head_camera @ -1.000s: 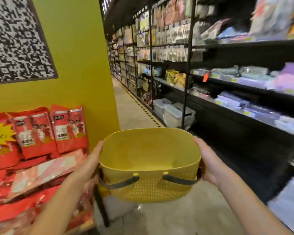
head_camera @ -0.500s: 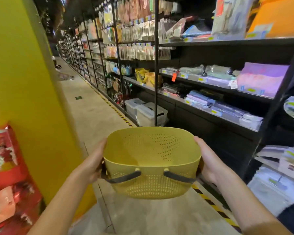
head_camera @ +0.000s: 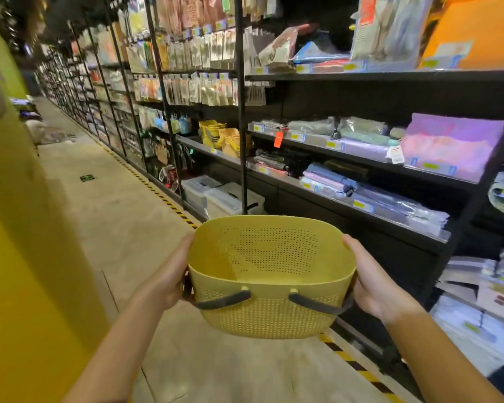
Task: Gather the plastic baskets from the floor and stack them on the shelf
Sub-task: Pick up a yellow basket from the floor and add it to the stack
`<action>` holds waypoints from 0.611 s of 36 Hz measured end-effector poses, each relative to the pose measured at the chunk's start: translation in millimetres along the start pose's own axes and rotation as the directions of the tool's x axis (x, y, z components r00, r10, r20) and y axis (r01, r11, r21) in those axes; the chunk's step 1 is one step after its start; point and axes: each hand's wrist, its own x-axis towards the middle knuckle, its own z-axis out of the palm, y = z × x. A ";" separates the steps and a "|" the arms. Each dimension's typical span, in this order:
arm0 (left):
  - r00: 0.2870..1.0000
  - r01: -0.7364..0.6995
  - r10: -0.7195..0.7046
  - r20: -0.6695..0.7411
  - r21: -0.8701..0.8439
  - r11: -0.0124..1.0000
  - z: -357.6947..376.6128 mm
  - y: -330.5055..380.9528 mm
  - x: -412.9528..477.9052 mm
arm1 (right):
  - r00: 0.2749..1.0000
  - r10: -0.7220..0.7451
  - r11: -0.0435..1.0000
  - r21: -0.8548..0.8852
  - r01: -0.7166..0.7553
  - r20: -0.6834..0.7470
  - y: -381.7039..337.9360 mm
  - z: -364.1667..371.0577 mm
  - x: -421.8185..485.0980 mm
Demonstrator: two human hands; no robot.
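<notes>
I carry a yellow perforated plastic basket [head_camera: 269, 289] with dark folded-down handles at chest height in a shop aisle. My left hand [head_camera: 169, 274] grips its left end and my right hand [head_camera: 368, 283] grips its right end; the fingers of both wrap under and behind the basket and are mostly hidden. The basket is empty and level. Further along, on a middle board of the black shelf [head_camera: 204, 147], stands a stack of similar yellow baskets [head_camera: 220, 136].
Black shelving runs down the right side, holding packed textiles [head_camera: 451, 144] and hanging packets. Clear lidded storage boxes [head_camera: 218, 196] stand on the floor at the shelf foot. A yellow wall [head_camera: 18, 257] bounds the left. A black-yellow stripe [head_camera: 154, 190] marks the concrete floor.
The view has swung right and advanced along the aisle: the red snack packs at the left have left the frame and the shelving has come nearer. Both hands keep the same hold on the basket.
</notes>
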 end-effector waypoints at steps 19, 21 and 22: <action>0.999 -0.053 0.052 0.003 0.058 0.997 71.6 79.9 211.0 | 0.979 0.111 0.993 0.044 -0.105 -0.170 -18.0 -43.1 221.7; 0.999 -0.050 0.049 0.008 0.060 0.997 78.3 88.3 234.3 | 0.987 0.076 0.997 0.025 -0.073 -0.143 -20.7 -49.2 244.0; 0.999 -0.050 0.049 0.012 0.066 0.997 81.3 91.9 246.1 | 0.989 0.072 0.997 0.028 -0.069 -0.130 -21.4 -52.0 255.4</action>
